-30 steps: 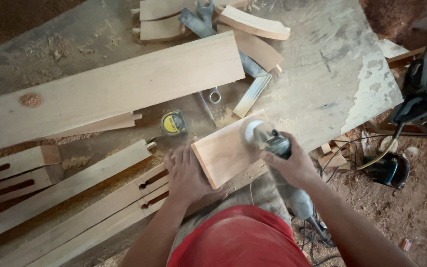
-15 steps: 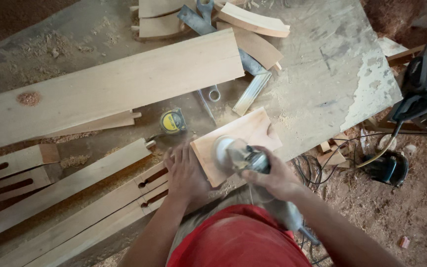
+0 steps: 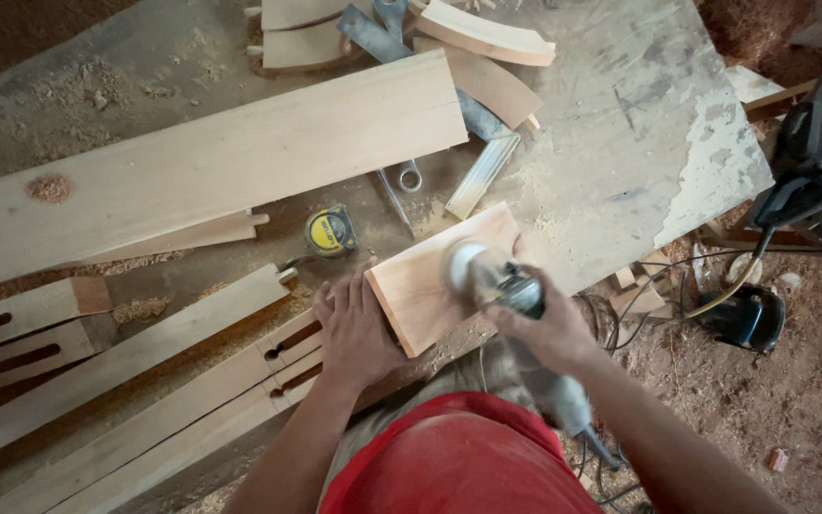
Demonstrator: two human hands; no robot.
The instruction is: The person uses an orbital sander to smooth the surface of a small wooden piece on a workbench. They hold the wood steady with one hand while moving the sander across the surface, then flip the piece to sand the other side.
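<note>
The left hand (image 3: 356, 328) lies flat, fingers together, on the table beside the left end of a small wood block (image 3: 430, 281), pressing against its edge. The right hand (image 3: 549, 328) is wrapped tight around the body of a sander (image 3: 501, 286), whose round, blurred disc sits on the top face of the block. The block lies tilted near the table's near edge, just right of the middle. The sander's grey handle runs back over the near edge toward the person's red shirt (image 3: 459, 462).

Just beyond the left hand sits a yellow tape measure (image 3: 331, 231). A wide plank (image 3: 211, 171) stretches from the left edge toward the middle of the table. A spanner (image 3: 401, 186) and a pale metal bar (image 3: 482, 174) lie between the plank's right end and the block. Curved wood pieces (image 3: 482, 33) are stacked at the far edge. Slotted rails (image 3: 145, 381) run along the near left part of the table, touching the left hand's side. Sawdust covers the table (image 3: 639, 124). Off the right edge, on the floor, rest a grey power tool (image 3: 820, 143) and a black round object (image 3: 744, 319) amid cables.
</note>
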